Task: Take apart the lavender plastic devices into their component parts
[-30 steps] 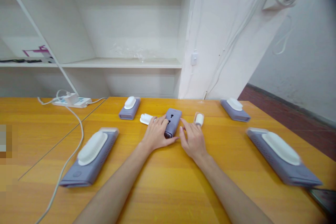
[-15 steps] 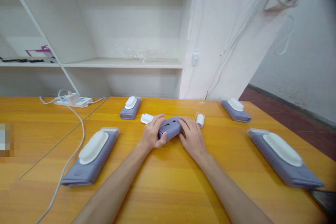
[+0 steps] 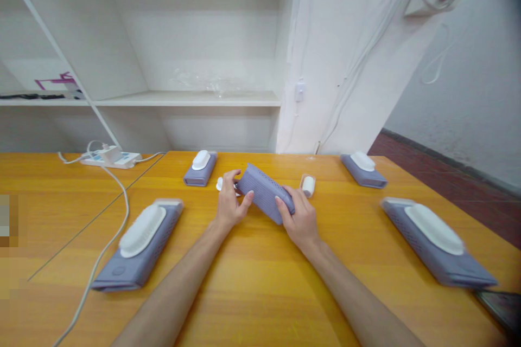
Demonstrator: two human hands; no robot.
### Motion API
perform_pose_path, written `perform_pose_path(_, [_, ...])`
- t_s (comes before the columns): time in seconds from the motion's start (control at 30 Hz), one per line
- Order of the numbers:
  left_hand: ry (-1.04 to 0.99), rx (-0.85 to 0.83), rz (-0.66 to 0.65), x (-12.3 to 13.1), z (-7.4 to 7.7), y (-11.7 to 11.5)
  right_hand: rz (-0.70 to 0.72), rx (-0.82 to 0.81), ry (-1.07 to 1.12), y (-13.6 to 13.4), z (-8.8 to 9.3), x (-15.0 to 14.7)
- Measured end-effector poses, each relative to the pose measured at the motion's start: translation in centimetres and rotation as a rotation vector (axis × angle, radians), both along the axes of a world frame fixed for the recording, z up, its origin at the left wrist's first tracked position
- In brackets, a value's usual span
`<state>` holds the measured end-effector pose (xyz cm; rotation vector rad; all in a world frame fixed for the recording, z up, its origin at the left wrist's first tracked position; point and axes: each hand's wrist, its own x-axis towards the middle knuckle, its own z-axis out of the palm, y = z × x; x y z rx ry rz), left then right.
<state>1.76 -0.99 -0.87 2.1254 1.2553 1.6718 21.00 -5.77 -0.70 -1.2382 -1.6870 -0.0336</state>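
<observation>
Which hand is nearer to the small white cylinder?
Right. The right hand is just in front of the small white cylinder; the left hand is farther, to its left.

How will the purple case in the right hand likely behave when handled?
The purple case is probably stiff: its edges look straight in the right hand. Its lined face may resist slipping. Its boxy shape seems unlikely to roll.

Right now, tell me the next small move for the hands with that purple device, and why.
I'd probably turn the purple device to bring its hidden face up: the right hand holds it tilted, with the left hand at its other end and its ribbed face showing, whereas the near-left device lies with a white piece on top.
</observation>
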Motion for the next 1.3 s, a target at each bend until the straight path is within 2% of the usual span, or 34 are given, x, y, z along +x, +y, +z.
perform_pose_path(0.13, [-0.151,-0.075,-0.018,1.2,0.5,-0.5,-0.012,-0.087,0.239,0.3,0.2,0.1])
perform_pose_path(0.27, [-0.182,-0.145,-0.044,1.8,0.7,-0.5,0.009,-0.216,0.467,0.7,0.0,-0.2])
perform_pose_path(0.33, [-0.192,-0.234,-0.091,2.0,0.7,-0.4,0.11,-0.304,0.546,0.8,-0.2,-0.4])
perform_pose_path(0.5, [-0.26,-0.442,-0.262,2.1,0.6,-0.3,0.469,-0.546,0.636,0.6,-0.4,-1.0])
perform_pose_path(0.63, [-0.373,-0.522,-0.36,1.8,0.6,0.3,0.626,-0.585,0.628,0.3,-0.1,-1.3])
perform_pose_path(0.73, [-0.463,-0.61,-0.442,1.5,0.7,0.6,0.607,-0.543,0.553,0.3,0.0,-1.3])
perform_pose_path(0.87, [-0.552,-0.741,-0.513,1.0,1.1,0.6,0.463,-0.476,0.351,0.2,-0.2,-1.1])
perform_pose_path(0.93, [-0.588,-0.772,-0.548,0.9,1.3,0.6,0.437,-0.483,0.306,0.3,-0.4,-1.0])
perform_pose_path(1.07, [-0.607,-0.797,-0.645,0.8,1.6,0.5,0.441,-0.454,0.358,0.5,-0.6,-1.0])
perform_pose_path(1.17, [-0.596,-0.784,-0.654,0.9,1.6,0.5,0.45,-0.436,0.418,0.8,-0.6,-1.0])
perform_pose_path(1.3, [-0.618,-0.764,-0.648,0.9,1.5,0.5,0.521,-0.494,0.481,0.8,0.0,-0.9])
